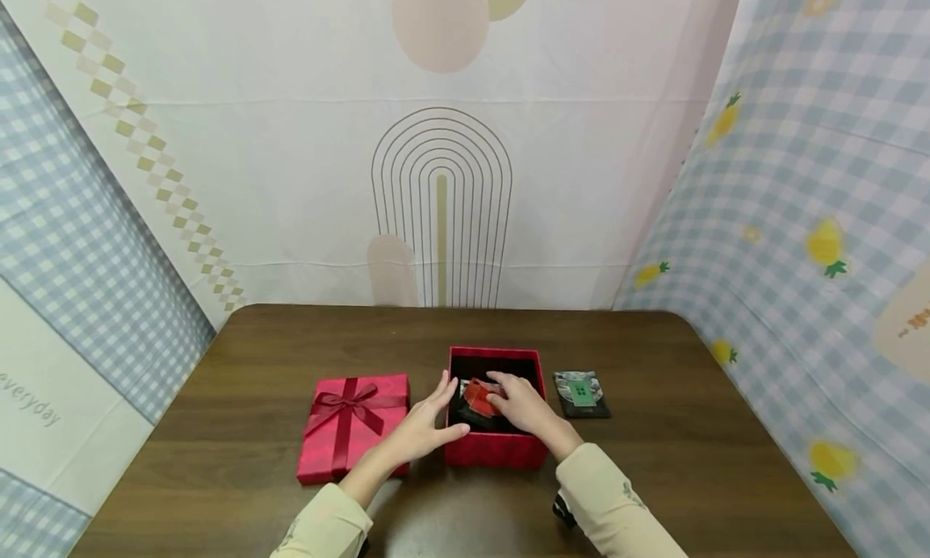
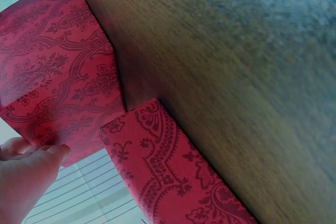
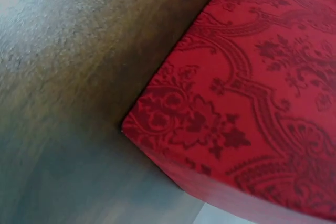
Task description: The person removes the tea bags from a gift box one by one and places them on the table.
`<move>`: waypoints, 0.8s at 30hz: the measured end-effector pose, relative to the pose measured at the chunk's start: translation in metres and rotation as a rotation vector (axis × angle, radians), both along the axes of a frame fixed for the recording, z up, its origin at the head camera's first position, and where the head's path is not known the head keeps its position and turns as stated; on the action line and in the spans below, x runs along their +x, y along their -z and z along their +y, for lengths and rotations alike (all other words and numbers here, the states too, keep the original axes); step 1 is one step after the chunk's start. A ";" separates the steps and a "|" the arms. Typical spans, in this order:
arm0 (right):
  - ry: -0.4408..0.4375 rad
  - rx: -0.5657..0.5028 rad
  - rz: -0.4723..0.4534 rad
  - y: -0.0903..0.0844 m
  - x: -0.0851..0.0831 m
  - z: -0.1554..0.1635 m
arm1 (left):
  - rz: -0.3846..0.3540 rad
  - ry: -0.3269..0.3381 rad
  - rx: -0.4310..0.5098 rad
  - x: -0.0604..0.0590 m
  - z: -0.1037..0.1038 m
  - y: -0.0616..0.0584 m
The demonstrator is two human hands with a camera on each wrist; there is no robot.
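A red patterned box [image 1: 496,453] with a dark inside stands uncovered on the table. My left hand [image 1: 421,429] is at its left front corner, fingers straight along the left rim and thumb at the front rim. In the left wrist view, the fingertips [image 2: 59,150] touch the box's upper edge. My right hand [image 1: 526,404] reaches into the box, thumb and fingers on a small packet with a red face [image 1: 479,398]. Dark material lies under that packet, partly hidden. The right wrist view shows only the box wall [image 3: 252,93] and table, not the hand.
Left of the box lies its red lid [image 1: 330,441] with a dark red ribbon bow. A dark flat packet with a green label [image 1: 581,393] lies to the right. The brown wooden table [image 1: 654,477] is backed by patterned cloth [image 1: 581,178].
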State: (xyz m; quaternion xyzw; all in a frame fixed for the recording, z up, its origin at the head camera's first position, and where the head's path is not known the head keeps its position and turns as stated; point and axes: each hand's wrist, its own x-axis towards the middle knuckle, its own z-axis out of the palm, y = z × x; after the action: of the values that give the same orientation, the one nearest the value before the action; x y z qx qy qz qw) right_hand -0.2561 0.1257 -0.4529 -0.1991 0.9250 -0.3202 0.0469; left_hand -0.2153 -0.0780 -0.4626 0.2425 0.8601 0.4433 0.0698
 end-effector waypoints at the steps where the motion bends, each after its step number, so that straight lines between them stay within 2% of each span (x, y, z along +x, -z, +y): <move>1: 0.003 0.025 0.000 0.001 0.000 -0.001 | 0.000 -0.002 0.002 0.000 0.000 0.000; 10: -0.011 0.218 -0.041 0.006 0.000 -0.004 | 0.008 -0.003 0.004 -0.001 0.000 0.002; 15: -0.016 0.232 -0.107 0.003 0.003 -0.005 | 0.007 -0.004 0.002 0.000 -0.001 0.002; 24: 0.069 0.281 -0.137 0.002 0.004 -0.006 | -0.002 -0.007 0.004 0.000 0.000 0.001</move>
State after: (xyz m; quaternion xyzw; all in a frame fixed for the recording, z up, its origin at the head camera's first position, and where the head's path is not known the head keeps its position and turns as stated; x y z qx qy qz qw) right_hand -0.2523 0.1202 -0.4549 -0.1362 0.9616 -0.2019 0.1264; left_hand -0.2153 -0.0776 -0.4631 0.2393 0.8600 0.4455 0.0688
